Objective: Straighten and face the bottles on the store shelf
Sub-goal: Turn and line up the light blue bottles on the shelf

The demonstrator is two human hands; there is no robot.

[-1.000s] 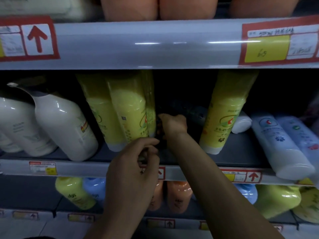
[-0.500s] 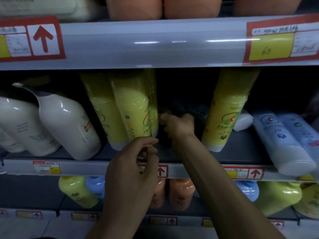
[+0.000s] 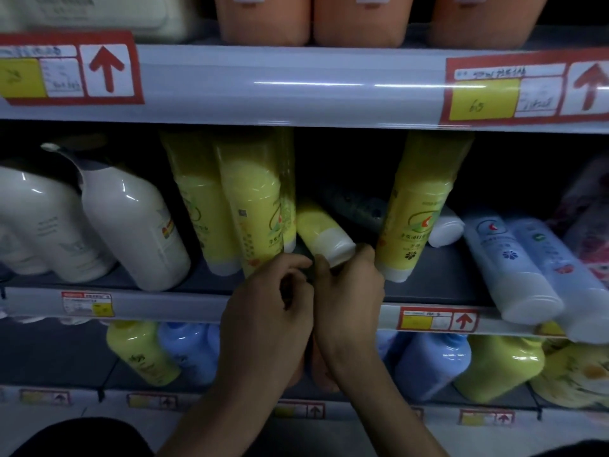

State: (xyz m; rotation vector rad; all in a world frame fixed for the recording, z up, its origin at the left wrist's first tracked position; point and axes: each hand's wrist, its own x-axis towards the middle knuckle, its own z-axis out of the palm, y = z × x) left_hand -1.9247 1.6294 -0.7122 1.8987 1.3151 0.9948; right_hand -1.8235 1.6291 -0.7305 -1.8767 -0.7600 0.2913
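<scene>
Yellow bottle (image 3: 313,225) lying tilted, white cap forward, on middle shelf (image 3: 164,303), between upright yellow bottles (image 3: 253,206): 3 left, 1 right. Cap end gripped by right hand (image 3: 349,291). Left hand (image 3: 267,311) alongside, fingers curled; grasp not discernible.

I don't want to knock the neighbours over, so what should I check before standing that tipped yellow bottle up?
1. Right hand grips the tipped bottle at its cap end: ok.
2. Left hand holds anything: cannot tell.
3. Tipped bottle upright: not ok, it lies with its cap toward the front.
4. Gap between the left yellow bottles and the right yellow bottle looks wide enough to stand it in: ok.
5. Its label faces front: cannot tell.
</scene>
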